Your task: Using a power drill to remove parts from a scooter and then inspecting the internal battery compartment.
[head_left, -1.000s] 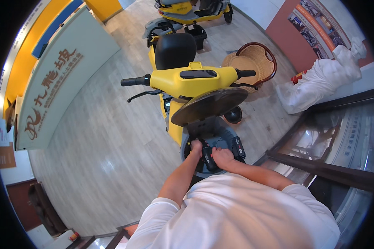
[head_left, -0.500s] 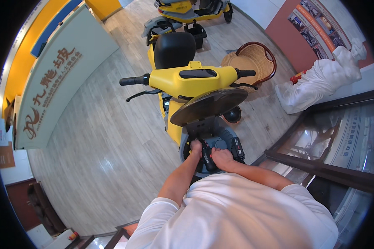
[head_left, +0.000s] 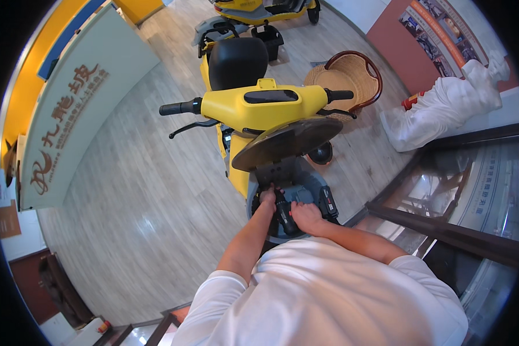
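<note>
A yellow scooter (head_left: 219,113) stands before me with the dark round lid (head_left: 287,144) of its grey front compartment (head_left: 312,180) raised. Inside lies what looks like a black cordless drill (head_left: 285,217), its long side running toward me. My left hand (head_left: 268,196) is closed at the drill's far left end, fingertips bent over it. My right hand (head_left: 307,216) lies curled against the drill's right side; whatever its fingers pinch is hidden. A black battery pack (head_left: 328,202) stands upright along the compartment's right wall, just beyond my right hand.
Handlebar grips (head_left: 179,108) and a brake lever stick out to both sides. Beyond are a wicker basket (head_left: 357,81), a black helmet-like object (head_left: 320,153) and a second yellow scooter (head_left: 259,12). A white statue (head_left: 444,109) and glass case (head_left: 438,184) stand right, a curved counter (head_left: 92,109) left.
The whole view has shifted slightly, so the scooter appears a little left and higher. My left fingers now reach a bit further over the drill's far end; my right hand stays beside it.
</note>
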A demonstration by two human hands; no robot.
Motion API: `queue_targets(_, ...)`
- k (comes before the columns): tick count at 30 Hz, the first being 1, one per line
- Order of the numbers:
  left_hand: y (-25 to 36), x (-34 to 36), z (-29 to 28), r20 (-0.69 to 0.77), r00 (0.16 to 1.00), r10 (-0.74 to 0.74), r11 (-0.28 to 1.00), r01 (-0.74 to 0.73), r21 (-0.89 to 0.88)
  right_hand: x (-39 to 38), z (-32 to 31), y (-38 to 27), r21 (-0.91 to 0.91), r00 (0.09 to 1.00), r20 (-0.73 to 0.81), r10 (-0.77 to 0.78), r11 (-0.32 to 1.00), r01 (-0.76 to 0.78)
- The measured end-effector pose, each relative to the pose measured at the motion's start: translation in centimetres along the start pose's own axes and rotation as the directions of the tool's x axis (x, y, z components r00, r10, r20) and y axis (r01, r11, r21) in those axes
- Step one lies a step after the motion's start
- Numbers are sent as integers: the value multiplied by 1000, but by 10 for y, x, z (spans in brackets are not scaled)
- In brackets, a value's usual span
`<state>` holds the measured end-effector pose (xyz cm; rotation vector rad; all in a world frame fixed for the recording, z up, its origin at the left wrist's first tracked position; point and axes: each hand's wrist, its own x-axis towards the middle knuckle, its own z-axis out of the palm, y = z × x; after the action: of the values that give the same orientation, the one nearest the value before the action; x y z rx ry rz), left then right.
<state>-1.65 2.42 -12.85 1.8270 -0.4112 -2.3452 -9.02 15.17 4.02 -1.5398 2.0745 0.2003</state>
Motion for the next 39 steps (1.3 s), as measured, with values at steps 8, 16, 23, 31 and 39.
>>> queue_targets(8, -5, -39, 2, -71, 989, 131, 946, -103, 306, -5, -1, -4, 7, 999, -35, -26, 1000, 26)
queue_targets(16, -11, -67, 1, -22, 954, 298, 690, -199, 696, -1, 7, -5, 21, 998, -64, -3, 1000, 4)
queue_targets(23, -10, -70, 7, -27, 952, 304, 719, -211, 662, 3, 15, 0, -68, 996, -87, -11, 998, 5)
queue_targets(31, -3, -82, 8, 19, 962, 273, 724, -218, 655, 2, 11, -3, -76, 997, -81, 3, 997, -9)
queue_targets(39, -1, -88, 16, 0, 947, 322, 664, -226, 712, 2, 15, 2, -43, 996, -94, 10, 999, -14)
